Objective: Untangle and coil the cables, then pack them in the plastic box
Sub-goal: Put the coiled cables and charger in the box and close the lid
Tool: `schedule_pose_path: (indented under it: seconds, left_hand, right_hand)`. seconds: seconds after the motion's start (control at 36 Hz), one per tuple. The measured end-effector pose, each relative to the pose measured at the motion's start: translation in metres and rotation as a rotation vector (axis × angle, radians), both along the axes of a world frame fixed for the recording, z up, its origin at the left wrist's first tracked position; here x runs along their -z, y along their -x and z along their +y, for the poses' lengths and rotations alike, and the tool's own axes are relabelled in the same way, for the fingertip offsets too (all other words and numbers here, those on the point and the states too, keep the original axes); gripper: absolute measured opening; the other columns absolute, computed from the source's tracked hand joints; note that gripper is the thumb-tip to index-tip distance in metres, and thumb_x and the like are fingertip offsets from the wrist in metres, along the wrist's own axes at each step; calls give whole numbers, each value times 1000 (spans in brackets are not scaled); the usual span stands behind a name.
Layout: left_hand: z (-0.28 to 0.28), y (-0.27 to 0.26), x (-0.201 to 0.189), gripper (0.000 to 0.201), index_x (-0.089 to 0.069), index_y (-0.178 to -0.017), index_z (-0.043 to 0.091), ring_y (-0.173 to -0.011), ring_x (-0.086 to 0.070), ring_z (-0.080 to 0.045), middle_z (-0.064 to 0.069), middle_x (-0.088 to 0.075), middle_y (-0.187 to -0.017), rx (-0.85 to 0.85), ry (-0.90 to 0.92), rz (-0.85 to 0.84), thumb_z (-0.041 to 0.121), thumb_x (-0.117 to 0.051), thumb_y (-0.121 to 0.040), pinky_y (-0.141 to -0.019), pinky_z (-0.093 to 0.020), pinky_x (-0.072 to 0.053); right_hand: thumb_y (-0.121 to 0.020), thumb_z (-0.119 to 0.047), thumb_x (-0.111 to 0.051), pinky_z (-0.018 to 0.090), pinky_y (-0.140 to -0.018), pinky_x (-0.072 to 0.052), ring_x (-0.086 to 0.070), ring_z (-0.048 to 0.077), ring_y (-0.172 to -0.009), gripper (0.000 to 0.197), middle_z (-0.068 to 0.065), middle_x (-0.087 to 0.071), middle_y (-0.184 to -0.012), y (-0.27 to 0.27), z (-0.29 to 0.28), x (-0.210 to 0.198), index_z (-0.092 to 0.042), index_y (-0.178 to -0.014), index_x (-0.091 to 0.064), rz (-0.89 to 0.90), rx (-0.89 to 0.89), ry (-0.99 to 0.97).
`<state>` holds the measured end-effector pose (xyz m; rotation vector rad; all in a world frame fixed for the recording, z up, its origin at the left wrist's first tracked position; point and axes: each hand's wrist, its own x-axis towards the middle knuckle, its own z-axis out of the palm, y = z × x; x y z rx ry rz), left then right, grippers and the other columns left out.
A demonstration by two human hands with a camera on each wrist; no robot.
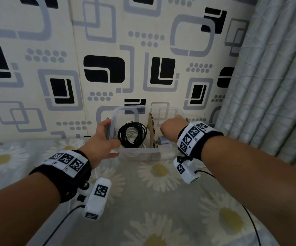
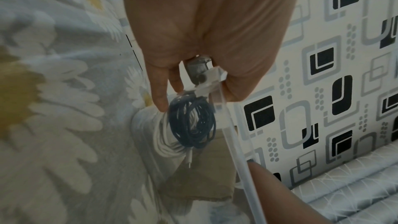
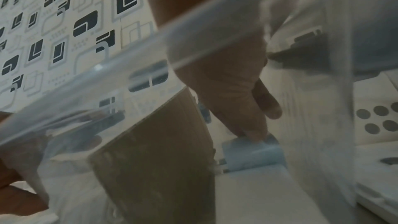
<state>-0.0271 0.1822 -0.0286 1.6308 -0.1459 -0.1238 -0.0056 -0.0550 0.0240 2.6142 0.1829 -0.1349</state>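
A clear plastic box (image 1: 138,150) stands on the daisy cloth against the wall. Its left compartment holds a black coiled cable (image 1: 132,134) lying over a white coiled cable (image 2: 165,142). A cardboard divider (image 1: 151,128) stands upright in the middle. My left hand (image 1: 104,139) grips the box's left wall, thumb at the front rim. My right hand (image 1: 172,126) reaches down into the right compartment. Its fingertips (image 3: 252,132) touch the top of a blue-grey charger block (image 3: 252,156), with the thumb apart beside them. The right wrist view looks through the box's wall.
The box sits on a daisy-print cloth (image 1: 161,201). A patterned black-and-grey wall panel (image 1: 108,68) rises right behind it. A grey curtain (image 1: 267,86) hangs at the right. Thin black leads from the wrist cameras trail across the near cloth.
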Motion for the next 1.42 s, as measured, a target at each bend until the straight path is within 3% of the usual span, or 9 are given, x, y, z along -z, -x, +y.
schedule_pose_path:
  seconds: [0.08,0.17,0.28,0.47,0.61,0.75,0.94,1.19,1.42]
  left_hand:
    - [0,-1,0,73,-28,-141,37,-99,-56,-23,-8,-42,-134,-5,11,3,-4,-59,-90,-81,-44,-56]
    - [-1,-3,-1,73,-27,-144,37,-102,-55,-22,-6,-42,-135,-9,19,14,-2,-59,-91,-78,-41,-56]
    - [-2,-8,-3,71,-30,-146,35,-113,-54,-26,-3,-44,-136,-21,34,36,1,-60,-91,-80,-44,-56]
    - [-4,-18,-6,63,-37,-144,31,-110,-55,-24,1,-46,-139,-55,45,75,6,-60,-91,-73,-41,-57]
    - [-7,-22,-10,57,-42,-141,28,-103,-56,-21,-2,-53,-127,-74,46,101,6,-58,-91,-69,-39,-57]
    - [-8,-23,-14,54,-43,-141,25,-99,-56,-22,-5,-55,-123,-100,32,112,8,-58,-92,-68,-40,-57]
    - [2,-21,-18,53,-43,-142,22,-86,-55,-18,-2,-55,-111,-119,3,105,9,-57,-93,-72,-42,-58]
    - [43,-7,-25,55,-43,-143,22,-111,-55,-28,-7,-51,-137,-184,-14,130,9,-59,-92,-59,-37,-58]
    - [61,-3,-25,55,-42,-143,20,-105,-59,-24,-5,-52,-137,-204,-28,143,7,-58,-92,-55,-34,-58]
  right_hand:
    - [-92,1,-42,46,-112,-24,-44,26,-82,24,-2,-44,-71,-3,-4,-1,-13,-75,-49,-40,-27,-36]
    - [-91,1,-45,43,-106,-31,-56,29,-104,30,4,-65,-108,-5,-11,-3,-13,-109,-66,-105,-62,-96]
    - [-92,-5,-50,37,-99,-37,-52,27,-115,34,6,-57,-125,-8,-24,-6,-19,-119,-66,-249,-117,-335]
    - [-93,-6,-48,37,-109,-34,-37,26,-135,52,9,-38,-149,2,-43,-9,-14,-144,-40,-285,12,-692]
    - [-94,-18,-52,39,-94,-49,-53,30,-118,50,12,-38,-145,8,-58,1,-7,-141,-41,-309,167,-881]
    - [-92,-20,-56,41,-90,-49,-57,29,-105,37,15,-57,-120,13,-63,7,-1,-123,-53,-293,213,-969]
    - [-87,-14,-59,52,-86,-51,-62,37,-96,36,25,-61,-113,15,-51,6,11,-114,-57,-320,181,-1067]
    - [-87,-14,-56,49,-85,-53,-63,38,-97,18,21,-62,-107,12,-14,3,3,-89,-56,-272,126,-1105]
    - [-89,-16,-57,47,-92,-49,-58,35,-108,36,24,-57,-125,10,7,3,9,-116,-58,-263,117,-1069]
